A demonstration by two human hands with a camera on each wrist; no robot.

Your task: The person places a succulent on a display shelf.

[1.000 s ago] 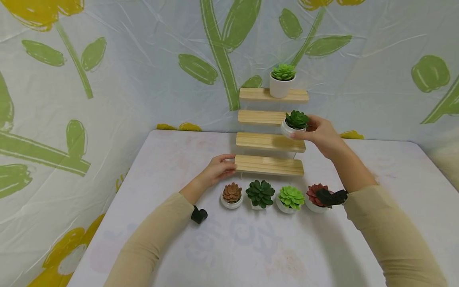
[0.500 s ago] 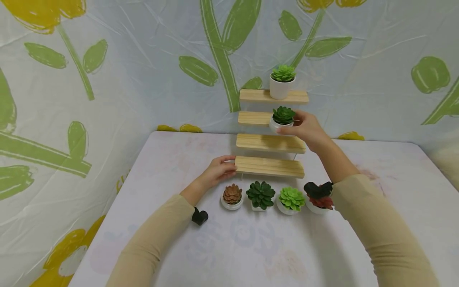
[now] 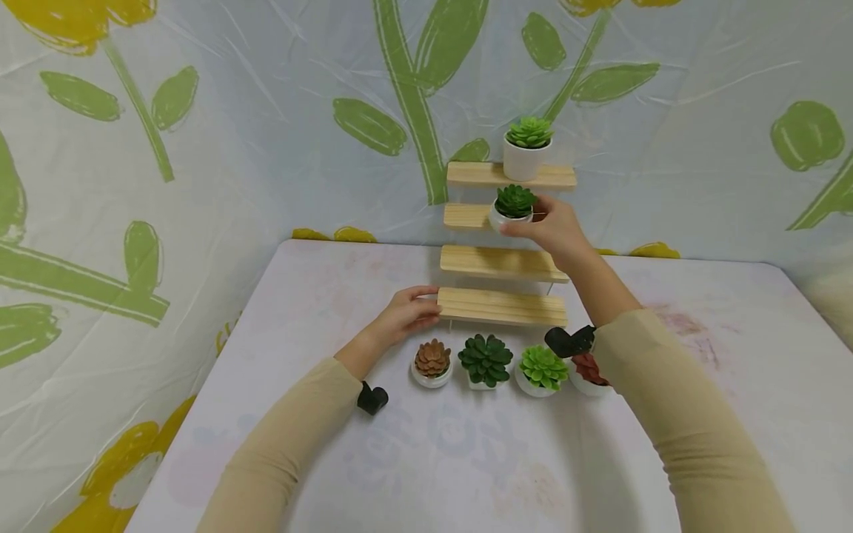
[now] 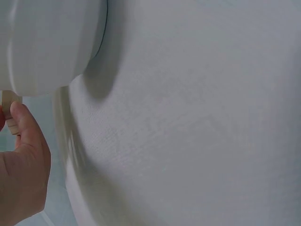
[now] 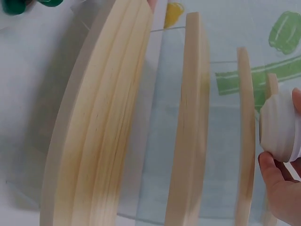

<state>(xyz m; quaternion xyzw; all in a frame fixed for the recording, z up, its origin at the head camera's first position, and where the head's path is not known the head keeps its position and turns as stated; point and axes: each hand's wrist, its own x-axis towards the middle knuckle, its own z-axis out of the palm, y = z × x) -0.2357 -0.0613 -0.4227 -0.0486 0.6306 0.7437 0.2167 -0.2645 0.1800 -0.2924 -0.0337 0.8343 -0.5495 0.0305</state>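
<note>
My right hand (image 3: 556,229) holds a dark green potted succulent (image 3: 514,203) by its white pot, right at the second shelf (image 3: 465,216) from the top of a wooden tiered stand. In the right wrist view, fingers and thumb grip the white pot (image 5: 277,127) close beside that shelf's edge. My left hand (image 3: 403,317) pinches the left end of the lowest shelf (image 3: 503,306); the left wrist view shows finger and thumb on the wood (image 4: 11,113). A light green succulent in a white pot (image 3: 526,157) stands on the top shelf (image 3: 476,175).
In front of the stand sit a brown succulent (image 3: 432,360), a dark green one (image 3: 486,361), a light green one (image 3: 542,370) and a red one (image 3: 589,370), partly behind the right wrist camera (image 3: 569,342). A flower-printed curtain (image 3: 266,133) hangs behind the table (image 3: 333,311).
My right hand has carried the dark green potted succulent left and slightly up, to the second shelf from the top. The left hand has kept its place on the lowest shelf.
</note>
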